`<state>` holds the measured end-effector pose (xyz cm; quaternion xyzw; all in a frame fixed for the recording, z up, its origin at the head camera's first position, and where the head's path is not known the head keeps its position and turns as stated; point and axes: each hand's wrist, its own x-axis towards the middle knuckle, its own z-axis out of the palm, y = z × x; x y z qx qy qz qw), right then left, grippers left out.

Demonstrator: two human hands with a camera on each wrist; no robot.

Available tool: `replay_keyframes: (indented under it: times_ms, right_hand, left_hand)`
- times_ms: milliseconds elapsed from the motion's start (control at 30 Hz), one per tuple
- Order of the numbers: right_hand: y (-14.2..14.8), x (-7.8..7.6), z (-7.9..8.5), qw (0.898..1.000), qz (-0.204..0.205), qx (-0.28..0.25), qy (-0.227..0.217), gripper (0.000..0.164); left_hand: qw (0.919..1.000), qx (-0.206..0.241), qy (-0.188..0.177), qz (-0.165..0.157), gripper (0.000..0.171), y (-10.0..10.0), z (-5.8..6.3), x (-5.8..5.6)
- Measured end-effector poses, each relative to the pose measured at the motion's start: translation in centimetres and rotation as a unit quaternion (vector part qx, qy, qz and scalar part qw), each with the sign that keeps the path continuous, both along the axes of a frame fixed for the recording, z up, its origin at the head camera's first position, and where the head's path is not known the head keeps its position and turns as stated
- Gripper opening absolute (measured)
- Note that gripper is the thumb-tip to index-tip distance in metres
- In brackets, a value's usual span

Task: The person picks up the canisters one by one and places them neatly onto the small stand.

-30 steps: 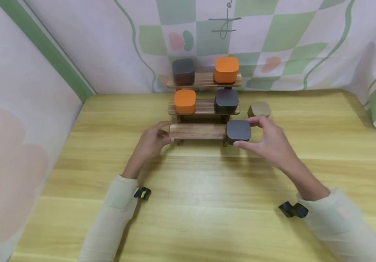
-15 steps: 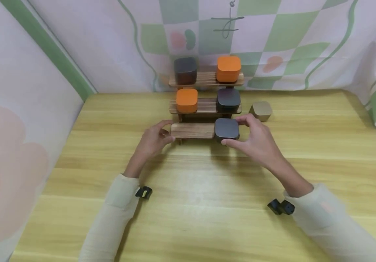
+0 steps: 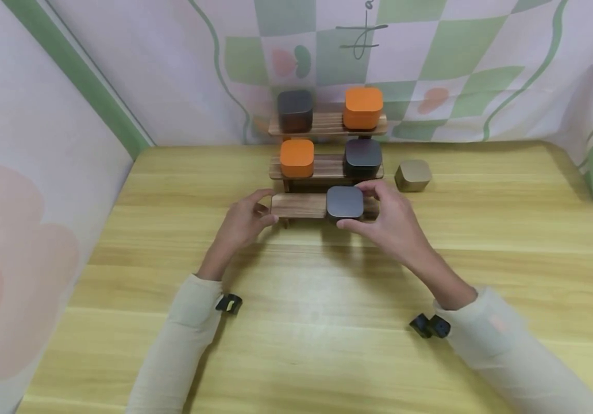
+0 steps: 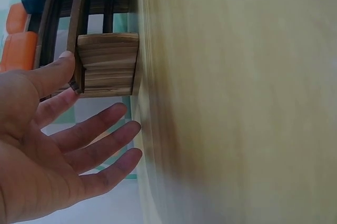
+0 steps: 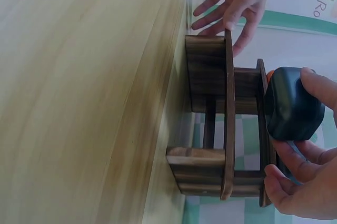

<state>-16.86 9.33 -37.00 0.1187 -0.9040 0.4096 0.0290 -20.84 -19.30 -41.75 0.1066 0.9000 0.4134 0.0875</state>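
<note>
A three-step wooden stand (image 3: 299, 205) stands at the back middle of the table. My right hand (image 3: 364, 207) grips a dark rounded box (image 3: 345, 202) between thumb and fingers, over the right half of the lowest step. In the right wrist view the dark box (image 5: 292, 111) appears lifted clear of the lowest plank (image 5: 229, 113). My left hand (image 3: 245, 221) is at the left end of that step. Its thumb (image 4: 60, 66) touches the plank's end and its other fingers are spread straight.
The top step carries a dark box (image 3: 295, 110) and an orange box (image 3: 363, 107). The middle step carries an orange box (image 3: 297, 157) and a dark box (image 3: 362, 157). A tan box (image 3: 412, 175) sits on the table right of the stand. Patterned cloth walls close the back and left.
My right hand has carried the dark box leftward, from beyond the right end of the lowest step to over its right half. My left hand has stayed at the step's left end.
</note>
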Motion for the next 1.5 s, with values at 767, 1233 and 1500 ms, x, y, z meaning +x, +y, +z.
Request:
replay_keyframes:
  times_ms: [767, 1233, 1500]
  right_hand:
    - [-3.8, -1.5, -1.1, 1.000, 0.010, 0.015, 0.012, 0.073]
    - [-6.1, -1.7, -1.7, 1.000, -0.002, 0.027, 0.015, 0.073]
    - [-7.0, -2.0, -2.1, 0.999, -0.002, 0.028, 0.018, 0.074]
  left_hand:
    - [0.9998, -0.010, 0.017, 0.003, 0.057, 0.0, -0.2, 0.0]
    - [0.9999, 0.000, 0.012, 0.003, 0.057, -0.1, -0.3, 0.0]
    - [0.9999, 0.003, 0.013, 0.001, 0.056, -0.1, -0.2, 0.0]
